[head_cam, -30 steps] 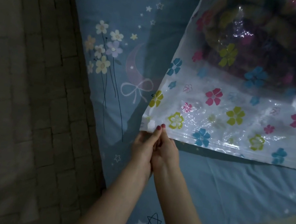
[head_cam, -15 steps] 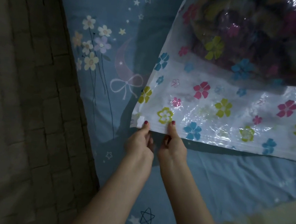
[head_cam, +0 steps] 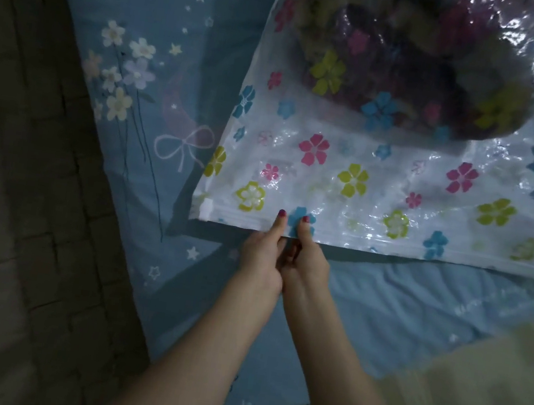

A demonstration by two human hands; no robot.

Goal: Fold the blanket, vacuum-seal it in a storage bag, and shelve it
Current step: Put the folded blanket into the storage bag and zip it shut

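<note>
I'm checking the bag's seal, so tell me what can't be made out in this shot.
- Head view: the storage bag runs off the top and right edges.
- The fingers of the left hand and right hand lie hidden under the bag's edge.
- Whether the zip strip is fully closed: too fine to tell.

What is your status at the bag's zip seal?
Left hand, right hand pinching zip seal of storage bag. Blanket inside. Nothing blocking.

Legible text: none. Bedsheet point(head_cam: 381, 306): faint pale lettering near the right edge and at the bottom edge, too small and blurred to read. Storage bag point(head_cam: 381, 191): flower print only.
</note>
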